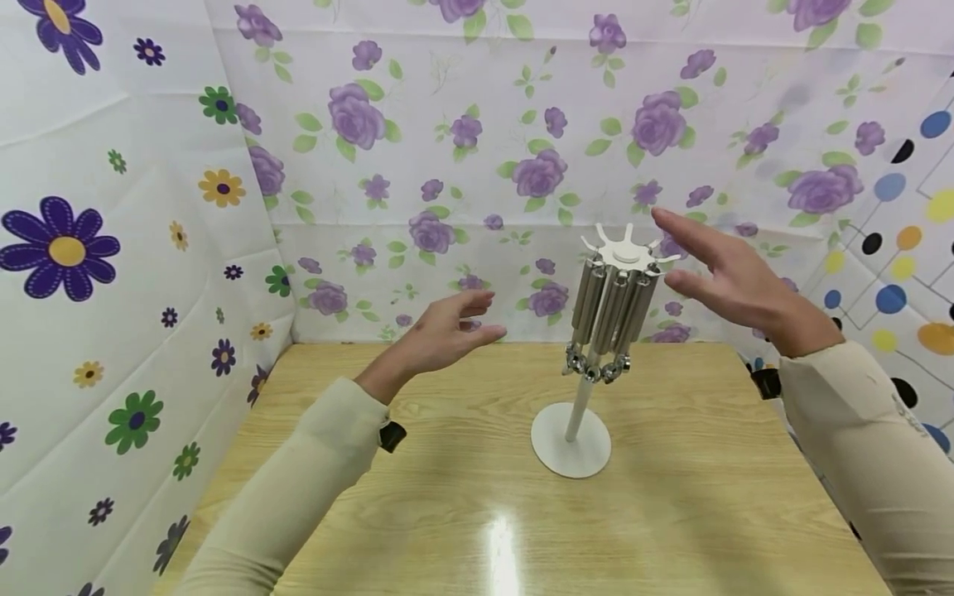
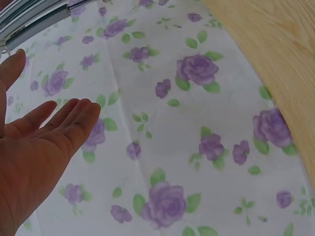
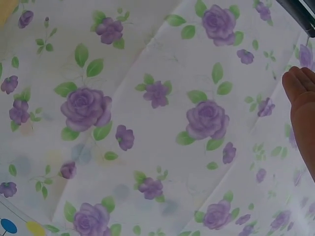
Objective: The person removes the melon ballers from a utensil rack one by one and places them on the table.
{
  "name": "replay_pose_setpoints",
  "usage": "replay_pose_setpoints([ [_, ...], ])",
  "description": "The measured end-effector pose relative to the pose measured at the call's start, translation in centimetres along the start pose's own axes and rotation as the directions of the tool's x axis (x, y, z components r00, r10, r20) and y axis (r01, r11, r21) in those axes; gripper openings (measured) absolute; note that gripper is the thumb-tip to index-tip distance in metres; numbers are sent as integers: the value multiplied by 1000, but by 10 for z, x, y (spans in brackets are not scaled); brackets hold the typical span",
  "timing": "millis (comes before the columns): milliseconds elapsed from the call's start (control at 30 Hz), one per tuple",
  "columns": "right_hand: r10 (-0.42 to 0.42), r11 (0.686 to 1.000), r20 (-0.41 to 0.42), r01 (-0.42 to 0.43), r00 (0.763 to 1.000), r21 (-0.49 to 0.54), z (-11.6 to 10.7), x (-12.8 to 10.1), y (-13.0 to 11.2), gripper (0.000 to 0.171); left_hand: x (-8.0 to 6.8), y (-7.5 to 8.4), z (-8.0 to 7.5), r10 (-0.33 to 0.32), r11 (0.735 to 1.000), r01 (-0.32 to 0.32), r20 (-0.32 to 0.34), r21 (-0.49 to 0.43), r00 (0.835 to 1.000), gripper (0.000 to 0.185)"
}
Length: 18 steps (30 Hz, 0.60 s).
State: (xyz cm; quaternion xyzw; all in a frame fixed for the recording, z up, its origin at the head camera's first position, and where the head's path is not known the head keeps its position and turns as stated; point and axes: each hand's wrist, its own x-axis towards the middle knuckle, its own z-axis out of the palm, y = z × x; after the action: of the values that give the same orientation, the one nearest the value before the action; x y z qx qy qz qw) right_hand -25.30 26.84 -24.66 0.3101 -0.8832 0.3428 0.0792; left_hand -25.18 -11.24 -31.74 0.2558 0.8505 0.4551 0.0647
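Where the floral sheets meet at the back corner, a light wooden table (image 1: 671,497), grain running lengthwise, glossy enough to carry a white glare spot near the front edge. Walled on three sides by soft printed fabric: purple roses with green leaves behind (image 1: 477,165), daisies in purple, green and yellow on the left sheet (image 1: 89,248), coloured dots and lines on the right sheet (image 1: 909,248). Creases and fold lines plain across the cloth.

Standing on the table right of centre, a white rack (image 1: 607,331): round flat base (image 1: 570,451), slim upright pole, and at the top a flat disc with short radial arms. Hanging from those arms, a tight ring of slender metal tubes (image 1: 613,306), brushed silver, cylindrical, each ending in a small shiny knob at the bottom.

Left hand (image 1: 447,331) raised above the table, well left of the rack, fingers straight and relaxed, gripping nothing; same loose spread palm seen from the left wrist (image 2: 34,157), with tube ends at the upper corner. Right hand (image 1: 734,277) lifted just beside the rack's top, fingers extended toward the disc, holding nothing; contact with the rack not clear. Both forearms in cream sleeves.
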Motion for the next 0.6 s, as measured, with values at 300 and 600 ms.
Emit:
replay_pose_setpoints([
  [300, -36, 999, 40, 36, 999, 1, 4, 15, -9, 68, 14, 9, 18, 41, 999, -41, 1, -24, 999, 53],
  [600, -40, 999, 17, 41, 999, -35, 10, 19, -9, 65, 38, 22, 38, 76, 993, -78, -33, -84, 997, 44],
])
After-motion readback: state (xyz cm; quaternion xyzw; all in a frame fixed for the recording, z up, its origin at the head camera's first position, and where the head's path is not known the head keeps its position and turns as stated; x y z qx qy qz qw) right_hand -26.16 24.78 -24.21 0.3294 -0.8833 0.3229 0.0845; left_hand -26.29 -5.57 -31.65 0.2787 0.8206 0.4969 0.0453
